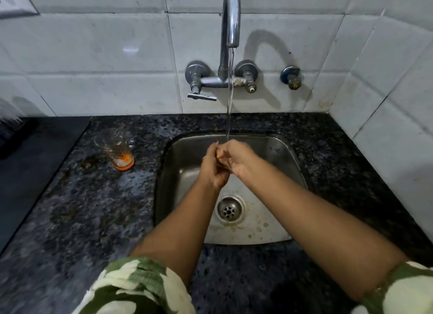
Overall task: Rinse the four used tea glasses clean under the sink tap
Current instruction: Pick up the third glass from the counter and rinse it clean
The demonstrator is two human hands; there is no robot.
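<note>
Water runs down in a thin stream from the tap [230, 15] into the steel sink [276, 154]. The person stands at the sink with both arms stretched out over it. The left hand [214, 166] and the right hand [236, 157] are pressed close together right under the water, fingers curled in around each other. They may be closed on something small between them, but I cannot tell what it is, or if there is a glass in there at all (the fingers hide it).

One tea glass [116, 149] stands upright on the dark speckled tabletop [93, 208], to the left of the sink and well apart from the hands. It is see-through, with a bit of orange-brown tea left at the bottom and some marks up its sides, so it is not clean yet. Nobody is touching it.

The round drain [229, 210] sits in the sink floor, nearer to the person than the hands. A few small specks lie on the sink floor near it.

Behind the tap is a wall of white tiles [93, 55]. The tabletop looks wet and shiny around the glass. The person's sleeves [138, 288] are green and cream.
</note>
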